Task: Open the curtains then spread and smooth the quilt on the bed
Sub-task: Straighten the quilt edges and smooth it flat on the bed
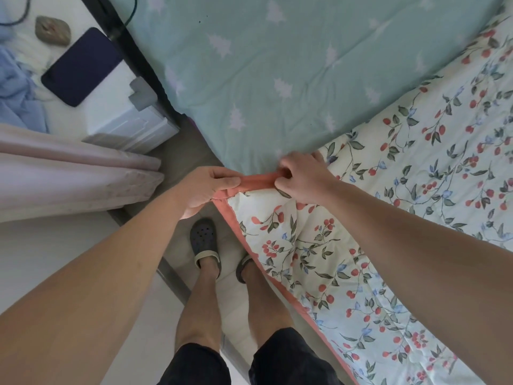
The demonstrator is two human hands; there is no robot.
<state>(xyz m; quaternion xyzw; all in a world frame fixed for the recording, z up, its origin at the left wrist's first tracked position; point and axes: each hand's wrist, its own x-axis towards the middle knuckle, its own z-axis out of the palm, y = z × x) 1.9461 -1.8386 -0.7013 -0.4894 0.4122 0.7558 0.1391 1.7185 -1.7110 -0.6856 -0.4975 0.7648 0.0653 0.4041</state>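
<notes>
Bed (277, 65) w/ green sheet; my left hand (206, 187) & right hand (302, 176) both pinch quilt (361, 218) corner at bed edge; curtain (69, 173) left.

Bare green sheet (277, 65) lies open toward twelve o'clock, while a white cabinet (122, 118) at ten and bunched curtain (69, 173) at nine crowd the narrow floor gap (186, 151).
</notes>
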